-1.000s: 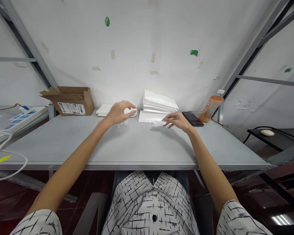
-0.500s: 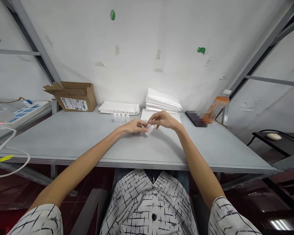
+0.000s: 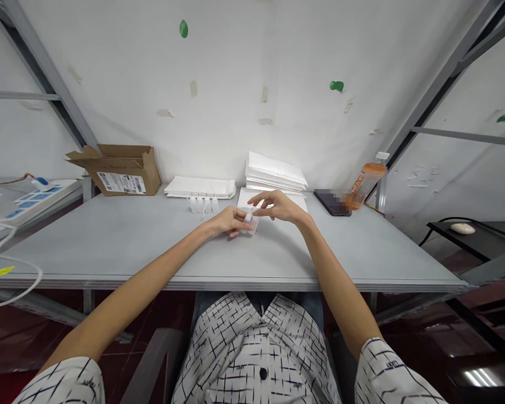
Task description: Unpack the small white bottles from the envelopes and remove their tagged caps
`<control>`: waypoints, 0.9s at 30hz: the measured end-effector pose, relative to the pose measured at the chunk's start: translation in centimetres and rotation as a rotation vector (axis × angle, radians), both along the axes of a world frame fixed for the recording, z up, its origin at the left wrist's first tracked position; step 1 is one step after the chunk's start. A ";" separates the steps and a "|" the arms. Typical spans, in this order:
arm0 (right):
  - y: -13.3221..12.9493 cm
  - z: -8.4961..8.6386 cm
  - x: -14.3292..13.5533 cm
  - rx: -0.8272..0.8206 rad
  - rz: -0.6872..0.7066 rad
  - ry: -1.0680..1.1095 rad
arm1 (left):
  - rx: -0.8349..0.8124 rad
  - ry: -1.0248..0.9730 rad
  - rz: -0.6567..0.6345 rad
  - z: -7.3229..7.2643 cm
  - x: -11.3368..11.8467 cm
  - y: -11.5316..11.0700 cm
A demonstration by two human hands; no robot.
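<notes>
My left hand point(image 3: 231, 221) is closed in a pinch on a small translucent white plastic piece point(image 3: 253, 226) with rounded parts, held low over the desk in front of me. From the other side, my right hand point(image 3: 278, 206) has its thumb and forefinger together at the top of this piece, at a thin white bit; the fingers partly hide it. Its exact kind is too small to make out. A row of several small white containers point(image 3: 199, 205), with a thin white strand in front, stands left of my hands.
Flat white packets point(image 3: 200, 186) lie behind the row, and a stack of white envelopes point(image 3: 273, 171) is behind my hands. An opened cardboard box point(image 3: 124, 174) stands at the back left. A dark phone point(image 3: 330, 202) and an orange drink bottle point(image 3: 367, 182) are at the right.
The plastic piece has turned more upright, and its rounded parts now show below my left fingers. My right fingers have shifted to its top. The whole view has moved slightly.
</notes>
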State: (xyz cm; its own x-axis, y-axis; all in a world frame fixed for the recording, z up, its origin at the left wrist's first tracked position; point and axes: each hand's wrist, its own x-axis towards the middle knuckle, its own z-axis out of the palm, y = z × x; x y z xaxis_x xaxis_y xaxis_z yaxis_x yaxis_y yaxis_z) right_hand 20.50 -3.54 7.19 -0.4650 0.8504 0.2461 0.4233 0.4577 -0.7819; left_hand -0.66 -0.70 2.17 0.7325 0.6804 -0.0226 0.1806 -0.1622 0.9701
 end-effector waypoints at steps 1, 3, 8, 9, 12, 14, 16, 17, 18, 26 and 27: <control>0.0 0.1 0.3 -0.011 -0.014 0.011 | 0.020 0.000 0.025 -0.1 0.0 0.1; -0.2 0.1 0.8 -0.027 -0.048 0.037 | 0.061 -0.005 0.075 -0.3 0.1 0.2; -0.7 0.0 0.2 -0.001 -0.116 0.023 | 0.146 -0.011 0.175 -0.8 0.4 0.1; -0.8 -0.1 -0.2 0.007 -0.112 0.017 | 0.153 -0.004 0.189 -0.8 0.5 0.0; -0.8 -0.3 -1.2 0.012 -0.090 0.013 | 0.164 0.022 0.193 -0.8 0.6 -0.3; -0.9 -0.2 -1.6 -0.009 -0.085 0.005 | 0.165 0.034 0.183 -0.8 0.7 -0.5; -0.9 -0.1 -1.5 -0.048 -0.080 0.005 | 0.156 0.042 0.178 -0.7 0.6 -0.6; -0.9 -0.1 -1.5 -0.068 -0.075 0.016 | 0.150 0.046 0.173 -0.8 0.6 -0.6; -0.9 -0.1 -1.4 -0.085 -0.066 0.033 | 0.148 0.051 0.168 -0.8 0.6 -0.6; -0.2 -0.2 -1.0 -0.196 0.073 0.126 | 0.150 0.072 0.163 -0.4 0.4 -0.8; -0.2 -0.1 -0.9 -0.211 0.089 0.129 | 0.142 0.074 0.160 -0.2 0.4 -0.9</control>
